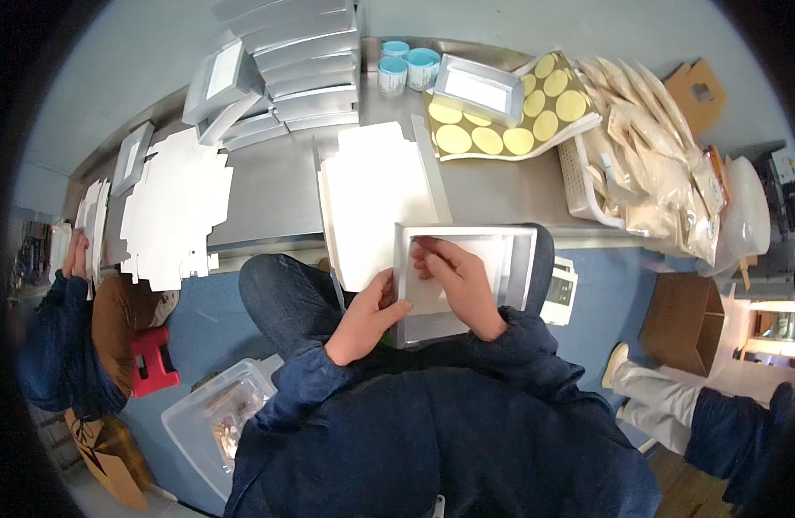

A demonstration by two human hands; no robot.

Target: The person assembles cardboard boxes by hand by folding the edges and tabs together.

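Presently the seated person holds a shallow silver box (509, 259) over the lap, just at the near edge of the bench (276, 186). The left hand (369, 315) grips the box's lower left corner, thumb on top. The right hand (459, 281) lies inside the box, fingers bent and pressing on the white liner (492, 252) at the upper left; whether it pinches anything cannot be told.

Flat white blanks (384, 194) lie on the bench just beyond the box, partly under it. More blanks (177, 216) sit stacked to the left. Folded silver boxes (307, 65) are piled at the far side. A sheet of yellow round stickers (509, 116) lies to the right, with a finished box (477, 86) on it and two blue tape rolls (408, 65) beside it. Bagged goods (648, 147) fill a white tray at far right.

A second person's hand (73, 255) handles blanks at the left end. A clear bin (212, 423) stands on the floor.
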